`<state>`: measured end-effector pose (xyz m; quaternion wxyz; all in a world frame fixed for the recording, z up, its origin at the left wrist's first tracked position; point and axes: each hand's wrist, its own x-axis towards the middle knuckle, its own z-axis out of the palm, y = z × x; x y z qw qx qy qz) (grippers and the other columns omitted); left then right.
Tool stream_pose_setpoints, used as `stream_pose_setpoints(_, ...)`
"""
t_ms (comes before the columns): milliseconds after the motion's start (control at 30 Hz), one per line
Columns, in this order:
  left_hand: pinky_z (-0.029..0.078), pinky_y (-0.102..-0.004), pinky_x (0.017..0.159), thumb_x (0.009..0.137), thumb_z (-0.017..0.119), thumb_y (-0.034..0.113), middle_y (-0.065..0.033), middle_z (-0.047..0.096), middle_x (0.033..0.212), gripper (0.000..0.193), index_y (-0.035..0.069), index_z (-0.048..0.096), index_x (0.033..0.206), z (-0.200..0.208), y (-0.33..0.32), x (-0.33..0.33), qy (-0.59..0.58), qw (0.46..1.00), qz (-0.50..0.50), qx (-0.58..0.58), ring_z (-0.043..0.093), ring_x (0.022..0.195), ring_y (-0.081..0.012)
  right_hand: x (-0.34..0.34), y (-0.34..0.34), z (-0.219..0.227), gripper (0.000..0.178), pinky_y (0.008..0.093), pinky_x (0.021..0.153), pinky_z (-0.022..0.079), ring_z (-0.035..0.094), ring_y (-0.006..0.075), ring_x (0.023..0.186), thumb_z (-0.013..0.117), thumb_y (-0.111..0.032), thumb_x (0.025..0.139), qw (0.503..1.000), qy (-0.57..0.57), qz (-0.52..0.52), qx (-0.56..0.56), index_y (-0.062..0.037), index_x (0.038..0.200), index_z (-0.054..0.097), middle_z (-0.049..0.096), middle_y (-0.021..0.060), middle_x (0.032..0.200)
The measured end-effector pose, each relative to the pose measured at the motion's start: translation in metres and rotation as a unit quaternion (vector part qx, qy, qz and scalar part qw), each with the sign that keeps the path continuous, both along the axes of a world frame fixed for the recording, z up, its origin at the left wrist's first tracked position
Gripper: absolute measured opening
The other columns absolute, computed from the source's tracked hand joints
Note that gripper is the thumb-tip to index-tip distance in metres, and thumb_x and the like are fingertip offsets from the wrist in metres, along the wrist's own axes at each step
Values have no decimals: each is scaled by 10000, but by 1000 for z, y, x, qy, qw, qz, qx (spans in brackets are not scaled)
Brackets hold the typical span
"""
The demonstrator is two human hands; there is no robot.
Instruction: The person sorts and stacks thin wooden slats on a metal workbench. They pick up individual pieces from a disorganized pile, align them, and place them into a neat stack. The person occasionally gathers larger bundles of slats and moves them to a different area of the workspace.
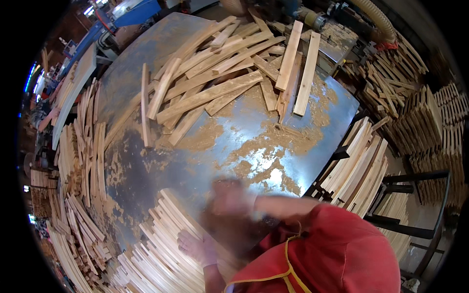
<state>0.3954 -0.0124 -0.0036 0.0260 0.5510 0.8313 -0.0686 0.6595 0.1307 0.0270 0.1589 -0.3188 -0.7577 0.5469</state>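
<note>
My left hand lies on a row of pale wooden slats at the near edge of the metal table, its fingers stretched out flat over them. To its upper right, my right hand hovers over or rests on the tabletop, smeared by motion. Its fingers cannot be made out, nor whether it holds anything. A dark blurred patch below it hides the slats' right end. Beyond both hands, a loose heap of rough wooden boards covers the far part of the table.
Sawdust is scattered across the metal table. Stacked wood strips line the left side. On the right stand a rack of slats, a black metal frame and piled boards. A ribbed hose hangs at the far right.
</note>
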Motion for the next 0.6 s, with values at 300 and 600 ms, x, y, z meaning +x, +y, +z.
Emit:
stream_pose_setpoints(300,117,-569,1340,930,675,485,-266,241,1750,992,-33,270,1672,2,6,6,-8,1000,3,-28,179,1624,-466,371,166,-32,704,505,1061,521,669,450,1204,852,-205,815,567,-250,-785,-7,65,1385,539,671,301,1326)
stream_pose_setpoints(600,147,-568,1338,883,727,447,-270,291,1728,1010,-34,302,1663,-6,-1,-4,0,1000,4,-7,221,1612,-471,338,256,-13,924,522,1016,560,701,481,1184,874,-306,798,594,-262,-758,58,-49,1542,391,706,330,1257)
